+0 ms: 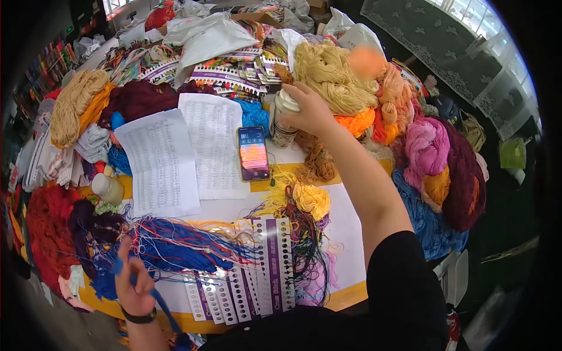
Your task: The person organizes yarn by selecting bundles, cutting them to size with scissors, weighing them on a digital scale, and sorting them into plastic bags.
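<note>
My right hand (306, 110) reaches to the back of the table, its fingers closed around the top of a cup (284, 134) with a white lid. The cup stands upright beside a phone (253, 153) with a lit screen. At the front left, my left hand (138, 286) is raised, index finger up and other fingers curled. A strand of blue thread (165, 310) hangs from it, and blue shows at the index finger. Near it lies a bundle of blue thread (181, 245), strung into white and purple punched cards (272, 263).
Two printed sheets (158, 164) lie behind the blue bundle. Heaps of yarn surround the work area: cream (331, 76), red (50, 222), pink and maroon (462, 175). A lidded jar (107, 188) stands at left. White plastic bags (211, 41) cover card stacks at the back.
</note>
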Demonstrator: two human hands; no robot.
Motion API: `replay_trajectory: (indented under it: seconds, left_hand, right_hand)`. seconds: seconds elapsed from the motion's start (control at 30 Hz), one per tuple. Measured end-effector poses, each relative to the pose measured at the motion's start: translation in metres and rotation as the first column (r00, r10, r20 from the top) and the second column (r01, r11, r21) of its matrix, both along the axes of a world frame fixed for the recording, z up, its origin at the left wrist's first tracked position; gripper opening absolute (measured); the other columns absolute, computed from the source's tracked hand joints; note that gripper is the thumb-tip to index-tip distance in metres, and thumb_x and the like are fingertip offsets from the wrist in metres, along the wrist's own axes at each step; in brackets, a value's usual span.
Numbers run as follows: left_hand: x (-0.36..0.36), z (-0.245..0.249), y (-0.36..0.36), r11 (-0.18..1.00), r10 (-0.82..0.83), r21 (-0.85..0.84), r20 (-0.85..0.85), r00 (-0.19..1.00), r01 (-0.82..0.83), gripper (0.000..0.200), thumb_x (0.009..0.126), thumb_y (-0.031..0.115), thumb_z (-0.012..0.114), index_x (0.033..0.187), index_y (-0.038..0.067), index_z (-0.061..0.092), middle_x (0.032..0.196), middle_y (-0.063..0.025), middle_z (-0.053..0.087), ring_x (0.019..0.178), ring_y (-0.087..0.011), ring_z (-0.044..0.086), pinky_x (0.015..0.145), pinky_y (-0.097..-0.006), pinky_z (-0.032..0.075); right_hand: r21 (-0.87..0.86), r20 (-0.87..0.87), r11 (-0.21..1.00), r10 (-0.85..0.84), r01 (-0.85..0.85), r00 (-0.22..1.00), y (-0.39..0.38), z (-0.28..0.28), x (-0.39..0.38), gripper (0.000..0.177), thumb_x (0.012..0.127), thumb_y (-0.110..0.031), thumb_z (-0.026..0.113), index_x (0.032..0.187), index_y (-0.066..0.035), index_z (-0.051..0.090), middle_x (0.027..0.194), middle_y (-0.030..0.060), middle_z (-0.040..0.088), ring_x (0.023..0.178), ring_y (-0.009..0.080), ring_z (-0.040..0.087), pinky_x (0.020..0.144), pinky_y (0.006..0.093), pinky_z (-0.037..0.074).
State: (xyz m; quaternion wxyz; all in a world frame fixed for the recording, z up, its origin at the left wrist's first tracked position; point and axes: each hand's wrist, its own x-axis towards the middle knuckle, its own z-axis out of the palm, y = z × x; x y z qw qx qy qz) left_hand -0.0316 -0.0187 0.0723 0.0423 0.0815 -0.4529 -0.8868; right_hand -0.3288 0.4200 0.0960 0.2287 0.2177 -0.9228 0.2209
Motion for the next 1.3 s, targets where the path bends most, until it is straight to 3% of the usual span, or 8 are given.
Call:
replay_trajectory:
  seconds: [0.17, 0.23, 0.33, 0.47, 0.73, 0.97, 1.07, 1.3]
  left_hand:
    - [-0.107, 0.066, 0.104, 0.855, -0.404, -0.38, -0.06, 0.913, 0.353, 0.055, 0.083, 0.009, 0.059, 0.134, 0.0, 0.04, 0.116, -0.0142, 0.06, 0.06, -0.0021, 0.049, 0.053, -0.0165, 0.037]
    - [-0.17, 0.037, 0.154, 0.635, -0.418, -0.759, -0.182, 0.89, 0.143, 0.046, 0.082, 0.016, 0.067, 0.122, -0.002, 0.053, 0.112, -0.0116, 0.064, 0.101, -0.0172, 0.06, 0.083, -0.0288, 0.046]
    - [-0.25, -0.009, 0.216, 0.398, -0.394, -0.917, -0.173, 0.903, -0.002, 0.047, 0.078, 0.019, 0.072, 0.116, -0.003, 0.057, 0.109, -0.0134, 0.064, 0.104, -0.0224, 0.06, 0.091, -0.0322, 0.046]
    - [-0.303, -0.044, 0.274, 0.511, -0.419, -0.852, -0.133, 0.898, 0.112, 0.064, 0.069, 0.027, 0.079, 0.118, -0.003, 0.05, 0.115, -0.0186, 0.059, 0.106, -0.0257, 0.059, 0.089, -0.0339, 0.046]
    - [-0.315, -0.048, 0.303, 0.639, -0.469, -0.757, -0.243, 0.849, 0.137, 0.061, 0.068, 0.02, 0.08, 0.116, -0.003, 0.05, 0.113, -0.018, 0.06, 0.103, -0.0245, 0.059, 0.087, -0.034, 0.047]
    - [-0.302, -0.055, 0.304, 0.537, -0.136, -0.785, -0.442, 0.886, -0.309, 0.05, 0.065, 0.012, 0.082, 0.107, -0.002, 0.056, 0.103, -0.0164, 0.063, 0.094, -0.0247, 0.062, 0.083, -0.035, 0.049]
    - [-0.302, -0.042, 0.305, 0.665, -0.368, -0.744, -0.407, 0.836, -0.069, 0.046, 0.074, 0.021, 0.078, 0.109, 0.002, 0.056, 0.1, -0.0125, 0.064, 0.093, -0.0219, 0.063, 0.081, -0.0326, 0.049]
    - [-0.334, -0.072, 0.299, 0.169, -0.514, -0.971, 0.062, 0.856, 0.171, 0.074, 0.077, 0.062, 0.063, 0.117, 0.001, 0.056, 0.106, -0.0199, 0.063, 0.097, -0.0263, 0.062, 0.081, -0.035, 0.048]
  right_hand:
    - [0.016, 0.05, 0.997, -0.074, 0.073, 0.996, -0.009, 0.003, 0.005, 0.079, 0.066, -0.04, 0.08, 0.13, -0.005, 0.05, 0.115, 0.0206, 0.053, 0.105, 0.0357, 0.055, 0.089, 0.0403, 0.045]
    - [0.055, 0.096, 0.996, -0.07, 0.065, 0.993, -0.008, 0.008, 0.003, 0.081, 0.065, -0.044, 0.079, 0.129, -0.003, 0.05, 0.113, 0.0202, 0.053, 0.105, 0.0358, 0.055, 0.089, 0.0398, 0.045]
    - [0.133, 0.201, 0.988, -0.099, 0.073, 0.975, -0.003, 0.017, -0.008, 0.079, 0.065, -0.049, 0.077, 0.123, -0.003, 0.051, 0.116, 0.0213, 0.052, 0.107, 0.0362, 0.054, 0.092, 0.0393, 0.044]
    - [0.15, 0.1, 0.979, 0.123, -0.137, 0.987, 0.003, 0.007, -0.022, 0.075, 0.067, -0.048, 0.075, 0.125, -0.007, 0.051, 0.117, 0.0228, 0.052, 0.111, 0.0386, 0.051, 0.097, 0.0431, 0.04]
    - [0.156, 0.055, 0.924, -0.36, 0.349, 0.931, -0.026, -0.001, -0.015, 0.058, 0.073, -0.048, 0.068, 0.116, -0.01, 0.059, 0.1, 0.0204, 0.058, 0.09, 0.0385, 0.058, 0.081, 0.0446, 0.048]
    - [0.108, 0.042, 0.94, -0.33, 0.324, 0.943, -0.021, 0.001, -0.017, 0.055, 0.07, -0.049, 0.068, 0.105, -0.007, 0.061, 0.096, 0.0213, 0.059, 0.087, 0.0385, 0.06, 0.078, 0.0451, 0.05]
    - [0.126, 0.055, 0.938, -0.331, 0.322, 0.942, -0.022, 0.0, -0.018, 0.052, 0.071, -0.048, 0.067, 0.1, -0.006, 0.061, 0.094, 0.0225, 0.059, 0.085, 0.0393, 0.061, 0.077, 0.0457, 0.05]
    - [0.334, 0.259, 0.939, -0.169, 0.077, 0.951, 0.001, 0.021, -0.025, 0.083, 0.067, -0.047, 0.069, 0.135, -0.007, 0.043, 0.105, 0.0257, 0.058, 0.1, 0.0407, 0.058, 0.087, 0.0429, 0.048]
